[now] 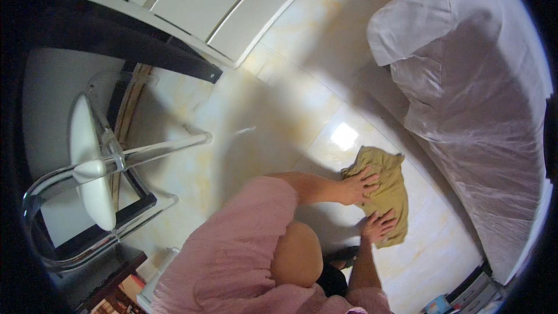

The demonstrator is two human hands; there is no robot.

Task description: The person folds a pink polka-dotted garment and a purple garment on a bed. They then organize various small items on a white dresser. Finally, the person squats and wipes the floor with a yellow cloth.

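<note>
A mustard-yellow cloth (386,174) lies spread and wrinkled on the glossy marbled tile floor. My left hand (361,186) rests palm down on its left part, fingers spread. Closer to me, my right hand (380,226) presses flat on the cloth's lower part, its fingers also apart. Neither hand grips the fabric. The two hands do not touch each other. Pink sleeves cover my upper arms, and one bare knee (301,255) shows between the arms.
A pale draped fabric cover (475,139) hangs down on the right. White drawers (244,4) with a red paper decoration stand at the top. On the left is a chrome-framed chair (91,170) with a white part. A grey box-like object (475,294) sits at the lower right.
</note>
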